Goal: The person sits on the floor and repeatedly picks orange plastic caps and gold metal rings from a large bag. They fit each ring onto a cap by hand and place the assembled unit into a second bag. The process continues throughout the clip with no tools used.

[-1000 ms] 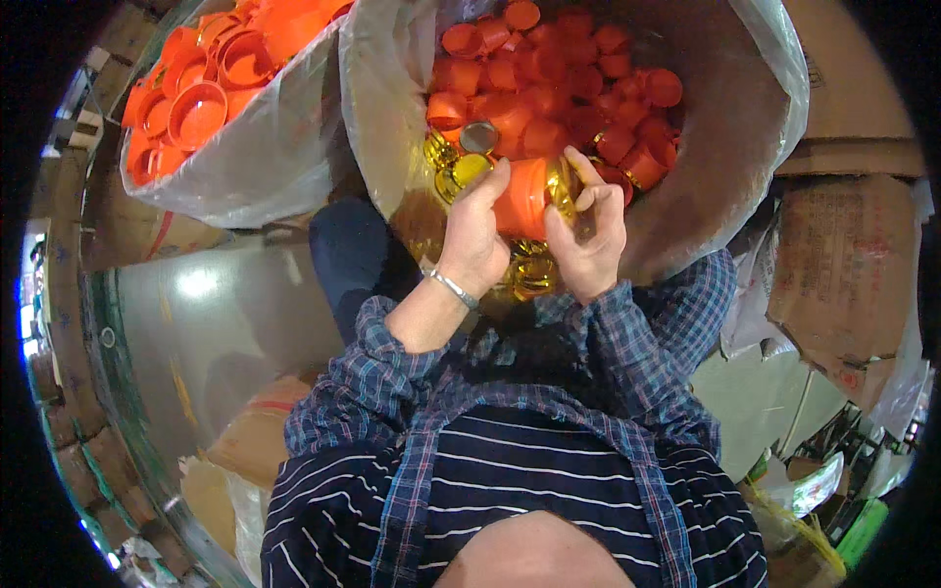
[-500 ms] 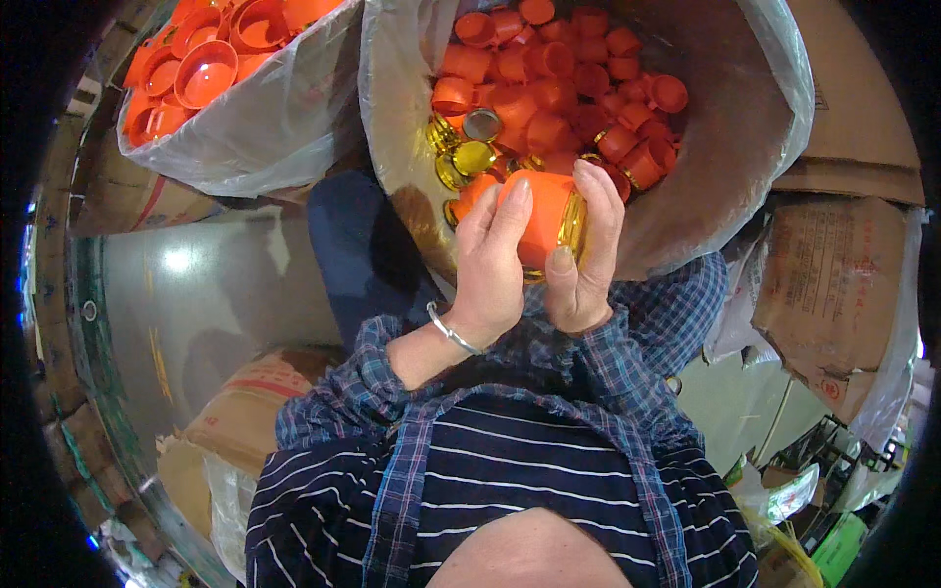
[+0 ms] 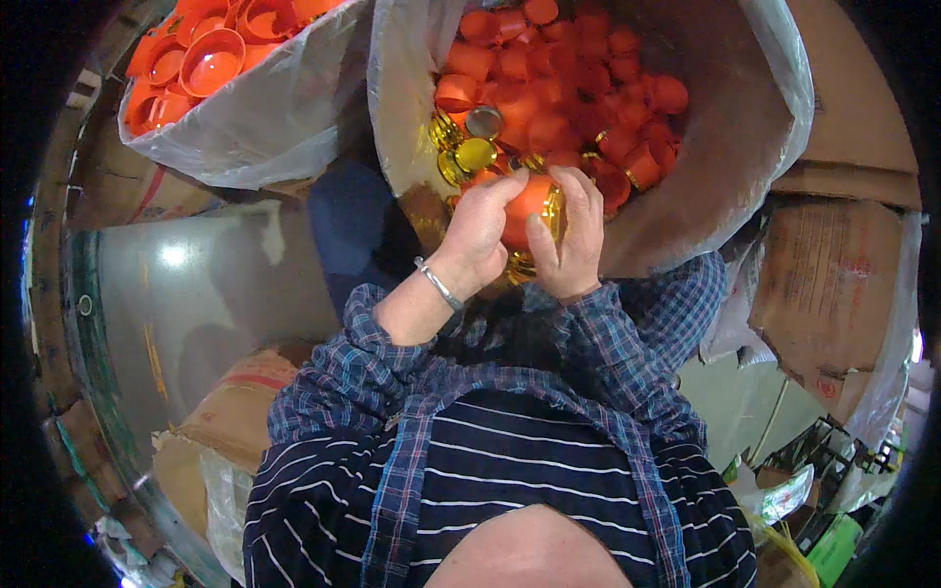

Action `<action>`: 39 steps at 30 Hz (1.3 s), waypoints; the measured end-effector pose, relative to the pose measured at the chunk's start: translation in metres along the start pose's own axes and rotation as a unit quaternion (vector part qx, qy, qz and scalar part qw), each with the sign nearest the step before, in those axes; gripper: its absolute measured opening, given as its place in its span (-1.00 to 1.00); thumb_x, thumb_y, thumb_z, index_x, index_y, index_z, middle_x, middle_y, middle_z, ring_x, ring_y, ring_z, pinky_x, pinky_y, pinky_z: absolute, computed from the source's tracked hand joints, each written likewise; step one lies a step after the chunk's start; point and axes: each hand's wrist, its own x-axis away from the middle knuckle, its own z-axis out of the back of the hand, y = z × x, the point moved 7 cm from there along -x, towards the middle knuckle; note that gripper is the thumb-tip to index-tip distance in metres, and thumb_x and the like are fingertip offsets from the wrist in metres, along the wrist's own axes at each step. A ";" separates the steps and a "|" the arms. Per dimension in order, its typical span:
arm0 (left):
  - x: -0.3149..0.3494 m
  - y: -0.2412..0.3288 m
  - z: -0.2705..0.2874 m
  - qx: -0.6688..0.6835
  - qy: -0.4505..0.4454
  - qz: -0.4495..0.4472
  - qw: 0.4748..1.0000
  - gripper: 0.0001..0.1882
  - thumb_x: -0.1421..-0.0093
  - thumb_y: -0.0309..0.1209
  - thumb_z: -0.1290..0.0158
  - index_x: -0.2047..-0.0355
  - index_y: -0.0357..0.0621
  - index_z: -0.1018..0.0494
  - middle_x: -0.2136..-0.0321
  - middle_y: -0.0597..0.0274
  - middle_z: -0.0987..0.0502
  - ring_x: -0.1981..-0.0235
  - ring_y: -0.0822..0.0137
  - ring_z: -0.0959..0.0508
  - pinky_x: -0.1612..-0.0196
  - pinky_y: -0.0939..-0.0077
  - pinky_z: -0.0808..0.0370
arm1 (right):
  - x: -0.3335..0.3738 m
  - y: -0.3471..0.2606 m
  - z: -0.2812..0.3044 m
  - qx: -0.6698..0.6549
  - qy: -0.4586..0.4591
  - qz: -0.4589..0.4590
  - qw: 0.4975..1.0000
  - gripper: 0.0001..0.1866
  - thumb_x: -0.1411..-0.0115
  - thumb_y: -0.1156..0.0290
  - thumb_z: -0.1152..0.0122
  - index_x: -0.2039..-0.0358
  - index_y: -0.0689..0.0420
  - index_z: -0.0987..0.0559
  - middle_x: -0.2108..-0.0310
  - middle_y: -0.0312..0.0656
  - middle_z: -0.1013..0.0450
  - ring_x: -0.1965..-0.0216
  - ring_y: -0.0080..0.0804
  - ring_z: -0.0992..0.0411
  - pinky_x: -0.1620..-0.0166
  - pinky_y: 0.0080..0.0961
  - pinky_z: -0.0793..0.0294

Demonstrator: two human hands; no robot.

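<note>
Over the near edge of a plastic-lined box, I hold an orange plastic cup sideways between both hands. My left hand, with a silver bangle at the wrist, is closed round the cup's left end. The fingers and thumb of my right hand close on the other end, around a shiny gold band. Just below the cup a little more gold shows, partly hidden by my hands. Round gold lids lie in the box beyond my left hand.
The lined box in front holds many orange-red cups. At the upper left stands another lined container with larger orange cups. Cardboard boxes stand on the right and lower left.
Both hands have shifted slightly left with the cup. My right fingers have curled in more over its gold-banded end, and my left hand has turned a little.
</note>
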 end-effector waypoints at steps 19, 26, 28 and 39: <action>-0.006 -0.011 0.022 -0.017 0.046 -0.059 0.997 -0.65 -0.41 -0.22 0.02 0.08 -0.30 -0.51 0.17 0.34 -0.54 0.18 0.57 -0.46 0.08 0.59 -0.44 | -0.007 0.020 -0.019 -0.031 -0.021 -0.051 0.998 -0.41 -0.16 0.26 -0.18 -0.15 0.30 -0.34 -0.04 0.09 -0.36 -0.05 0.03 -0.38 -0.13 -0.25 -0.36; 0.039 0.189 -0.016 -0.425 0.066 -0.548 0.718 -0.62 -0.43 -0.23 0.07 0.36 -0.35 -0.46 0.47 0.20 -0.52 0.49 0.42 -0.36 0.36 0.35 -0.38 | 0.000 0.046 -0.030 -0.239 -0.093 -0.199 0.946 -0.57 -0.31 0.32 -0.11 -0.14 0.24 -0.42 0.01 -0.03 -0.42 0.09 -0.30 -0.46 0.04 -0.43 -0.47; 0.024 0.263 0.003 -0.319 0.098 -0.454 0.826 -0.69 -0.40 -0.26 0.03 0.21 -0.34 -0.45 0.43 0.04 -0.52 0.30 0.28 -0.54 0.20 0.32 -0.48 | 0.010 0.057 -0.031 -0.149 -0.145 -0.222 0.953 -0.64 -0.31 0.31 -0.13 -0.05 0.24 -0.49 0.11 -0.05 -0.47 0.19 -0.29 -0.49 0.11 -0.40 -0.49; -0.003 0.422 0.095 -0.766 0.339 -0.346 0.422 0.17 0.20 0.06 -0.41 -0.34 -0.20 -0.12 -0.25 -0.26 -0.24 -0.27 -0.13 -0.27 -0.28 0.11 -0.30 | 0.072 0.053 -0.081 -0.025 -0.375 -0.126 0.918 -0.67 -0.20 0.20 -0.23 0.15 0.18 -0.61 0.27 0.07 -0.55 0.22 0.04 -0.54 0.18 -0.16 -0.53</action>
